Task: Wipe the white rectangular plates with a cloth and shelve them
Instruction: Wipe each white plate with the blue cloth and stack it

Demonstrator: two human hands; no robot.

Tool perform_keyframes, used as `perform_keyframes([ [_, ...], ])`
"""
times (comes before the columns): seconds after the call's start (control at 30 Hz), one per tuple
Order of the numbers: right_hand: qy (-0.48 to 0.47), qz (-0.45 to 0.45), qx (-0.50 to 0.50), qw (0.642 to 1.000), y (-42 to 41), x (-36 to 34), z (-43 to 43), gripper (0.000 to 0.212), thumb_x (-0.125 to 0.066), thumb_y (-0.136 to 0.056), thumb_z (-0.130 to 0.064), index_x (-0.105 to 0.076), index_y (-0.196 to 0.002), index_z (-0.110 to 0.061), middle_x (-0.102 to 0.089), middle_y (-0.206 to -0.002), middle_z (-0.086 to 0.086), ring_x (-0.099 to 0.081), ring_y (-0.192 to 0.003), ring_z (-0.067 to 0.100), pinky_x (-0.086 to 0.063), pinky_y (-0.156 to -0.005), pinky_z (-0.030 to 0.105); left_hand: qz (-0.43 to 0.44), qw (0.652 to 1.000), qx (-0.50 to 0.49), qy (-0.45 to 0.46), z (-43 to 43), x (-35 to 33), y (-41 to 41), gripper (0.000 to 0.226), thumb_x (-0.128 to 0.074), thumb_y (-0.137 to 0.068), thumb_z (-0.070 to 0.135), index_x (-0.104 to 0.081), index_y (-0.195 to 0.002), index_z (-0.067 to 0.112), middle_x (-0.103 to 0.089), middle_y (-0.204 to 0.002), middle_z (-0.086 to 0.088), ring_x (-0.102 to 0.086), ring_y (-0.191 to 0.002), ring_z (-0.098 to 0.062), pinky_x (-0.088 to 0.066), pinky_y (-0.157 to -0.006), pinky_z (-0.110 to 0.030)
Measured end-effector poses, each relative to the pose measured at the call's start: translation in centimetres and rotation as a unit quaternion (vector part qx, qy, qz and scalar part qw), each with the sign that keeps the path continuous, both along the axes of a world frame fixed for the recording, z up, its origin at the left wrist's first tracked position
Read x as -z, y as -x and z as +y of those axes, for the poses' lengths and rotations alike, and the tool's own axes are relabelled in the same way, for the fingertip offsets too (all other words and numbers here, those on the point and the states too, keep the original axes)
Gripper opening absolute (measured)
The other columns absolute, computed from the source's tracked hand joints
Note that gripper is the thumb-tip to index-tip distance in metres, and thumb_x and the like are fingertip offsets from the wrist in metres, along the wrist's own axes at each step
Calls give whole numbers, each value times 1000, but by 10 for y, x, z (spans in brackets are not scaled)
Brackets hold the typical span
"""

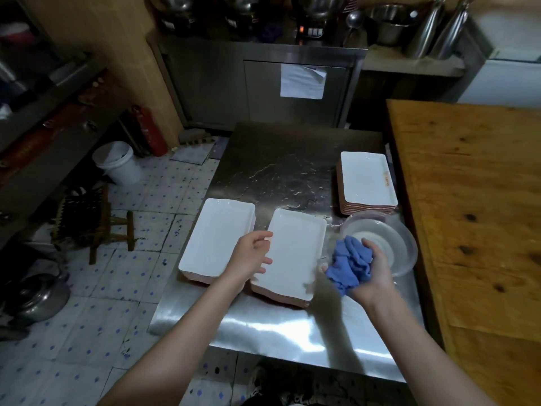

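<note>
Three stacks of white rectangular plates lie on the wet steel table (281, 168). The left stack (213, 238) and the middle stack (292, 253) sit near the front, and a taller stack (366, 180) stands at the back right. My left hand (253, 254) hovers with fingers apart over the gap between the left and middle stacks, at the middle stack's left edge. A crumpled blue cloth (348, 263) is gripped in my right hand (373, 271), just right of the middle stack and in front of a clear bowl.
A clear plastic bowl (401, 244) stands right of the middle stack. A wooden table (468, 200) borders the steel one on the right. On the tiled floor to the left are a white bucket (117, 162), a wooden stool (96, 218) and a kettle (35, 297). A steel cabinet (263, 89) stands behind.
</note>
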State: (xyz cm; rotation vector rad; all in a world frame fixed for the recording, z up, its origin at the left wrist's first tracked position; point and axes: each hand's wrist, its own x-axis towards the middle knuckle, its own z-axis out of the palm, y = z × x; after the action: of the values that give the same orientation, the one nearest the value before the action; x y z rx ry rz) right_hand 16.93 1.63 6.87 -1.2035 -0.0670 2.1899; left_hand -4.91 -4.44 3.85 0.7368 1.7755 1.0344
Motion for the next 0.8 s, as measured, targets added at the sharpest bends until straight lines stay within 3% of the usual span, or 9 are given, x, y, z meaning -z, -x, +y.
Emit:
perform_keyframes([
  [0.1,15,47,49,998,-11,-4,8,41,-63,-79,-45,-71,-70,-7,-68,-74,12,-65,-65,28,-57,-63,38,5,1000,21,15,23,-4,-10,23,-46,-97,23,-60,-100,41,-64,-99,3,-67,-82,-23,-58,-78,-50],
  [0.23,-45,22,22,999,-25,-10,27,16,-64,-77,-21,-57,-81,-7,-55,-75,10,-58,-53,18,-53,-45,22,11,998,42,40,65,-9,-25,23,-46,-97,22,-62,-108,34,-63,-91,-7,-63,-83,-31,-55,-84,-56],
  [0.3,-73,-33,18,997,-33,-10,38,6,-58,-83,-5,-52,-81,-5,-53,-77,12,-59,-51,15,-53,-46,19,19,997,58,45,86,-11,-34,24,-45,-98,18,-62,-112,28,-62,-93,-9,-60,-80,-29,-53,-85,-58],
  [0.4,-105,-80,23,991,-43,-8,53,15,-48,-84,13,-50,-87,-2,-60,-96,17,-66,-80,27,-55,-72,28,30,994,90,47,116,-13,-46,25,-44,-99,17,-61,-116,25,-62,-100,-11,-57,-78,-27,-52,-83,-59],
  [0.47,-149,-129,4,980,-49,-8,62,26,-48,-83,18,-54,-95,-3,-62,-103,16,-65,-90,34,-55,-65,27,40,992,106,51,136,-14,-54,27,-43,-100,16,-60,-121,22,-61,-105,-11,-57,-76,-26,-52,-83,-58],
  [0.57,-224,-230,-13,947,-54,-6,77,31,-61,-80,14,-65,-103,-6,-66,-89,14,-63,-59,20,-52,-46,24,71,988,126,44,167,-11,-65,29,-42,-100,11,-59,-123,15,-57,-114,-9,-58,-68,-21,-55,-68,-41],
  [0.67,-275,-321,-45,905,-57,3,92,19,-72,-77,1,-70,-92,-10,-61,-63,8,-49,-41,13,-42,-39,23,136,978,152,40,195,-5,-72,31,-43,-100,10,-60,-126,13,-59,-114,-8,-61,-69,-22,-48,-53,-28],
  [0.73,-303,-360,-62,880,-57,10,100,10,-77,-74,-9,-69,-73,-15,-53,-48,3,-41,-36,13,-35,-38,22,166,973,152,40,210,1,-77,32,-44,-99,10,-61,-125,10,-62,-119,-12,-66,-87,-31,-52,-68,-32],
  [0.8,-337,-389,-73,854,-55,18,106,27,-80,-71,-17,-60,-55,-16,-46,-40,-2,-34,-32,10,-29,-36,18,177,971,149,52,223,8,-83,32,-45,-97,11,-60,-125,8,-63,-123,-17,-64,-104,-35,-51,-85,-39],
])
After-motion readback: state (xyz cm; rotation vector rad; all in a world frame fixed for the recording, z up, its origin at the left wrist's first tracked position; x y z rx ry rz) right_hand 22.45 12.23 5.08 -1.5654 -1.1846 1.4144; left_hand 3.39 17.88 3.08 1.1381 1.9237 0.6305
